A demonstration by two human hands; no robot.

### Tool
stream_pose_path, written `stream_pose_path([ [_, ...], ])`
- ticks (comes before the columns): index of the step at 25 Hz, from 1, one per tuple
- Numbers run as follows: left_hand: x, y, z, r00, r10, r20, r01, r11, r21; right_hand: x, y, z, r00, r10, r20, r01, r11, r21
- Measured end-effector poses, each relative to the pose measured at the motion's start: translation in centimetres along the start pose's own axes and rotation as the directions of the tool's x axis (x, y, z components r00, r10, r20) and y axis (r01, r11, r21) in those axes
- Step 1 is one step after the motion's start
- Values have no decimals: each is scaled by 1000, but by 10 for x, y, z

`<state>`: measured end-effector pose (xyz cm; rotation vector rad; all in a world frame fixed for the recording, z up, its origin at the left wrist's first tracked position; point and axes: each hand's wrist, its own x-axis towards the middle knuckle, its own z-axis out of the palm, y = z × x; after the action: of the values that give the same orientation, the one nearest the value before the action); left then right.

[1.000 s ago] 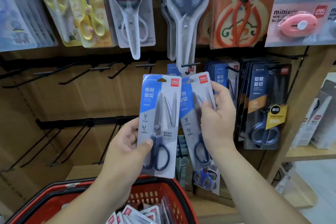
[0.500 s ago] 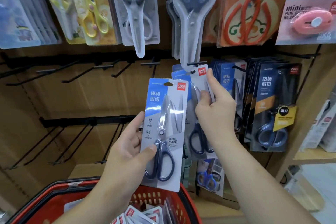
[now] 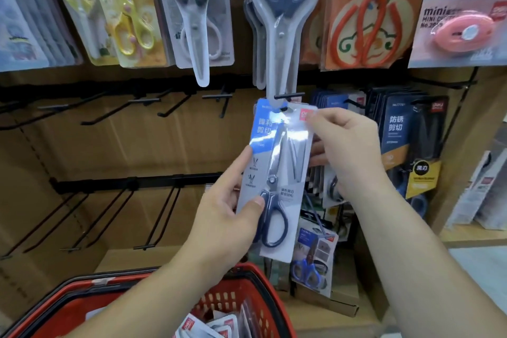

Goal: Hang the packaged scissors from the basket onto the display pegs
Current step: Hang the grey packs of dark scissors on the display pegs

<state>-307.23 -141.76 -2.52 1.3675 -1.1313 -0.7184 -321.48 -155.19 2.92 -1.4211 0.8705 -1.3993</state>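
Hands meet at centre frame on a packaged scissors (image 3: 277,173), its long axis near vertical, blades pointing up and blue handles down, the top leaning slightly right. The left hand (image 3: 227,217) grips the card's lower half, thumb pressed on the front by the handles. The right hand (image 3: 348,151) pinches the upper right corner. The hang hole sits just below the tip of a black peg (image 3: 288,96). Lower frame: a red basket (image 3: 263,280) holding more packs (image 3: 214,324).
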Motion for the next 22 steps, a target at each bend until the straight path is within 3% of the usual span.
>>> stream_pose_path([
  [7, 39, -7, 19, 997, -45, -57, 47, 998, 29, 11, 22, 7, 990, -135, -47, 118, 955, -273],
  [11, 66, -15, 14, 999, 32, -30, -22, 953, 301, 5, 33, 9, 976, -217, 25, 198, 832, -518],
  [14, 84, -20, 12, 994, 95, -52, -57, 869, 492, 4, 42, 10, 985, -143, 97, 173, 839, -516],
  [17, 97, -26, 7, 997, 50, -65, -16, 892, 451, 2, 53, 13, 987, -17, 159, 89, 887, -453],
  [22, 81, -36, -15, 1000, -27, -15, 31, 904, 426, 1, 67, 8, 988, 69, 135, 8, 868, -497],
])
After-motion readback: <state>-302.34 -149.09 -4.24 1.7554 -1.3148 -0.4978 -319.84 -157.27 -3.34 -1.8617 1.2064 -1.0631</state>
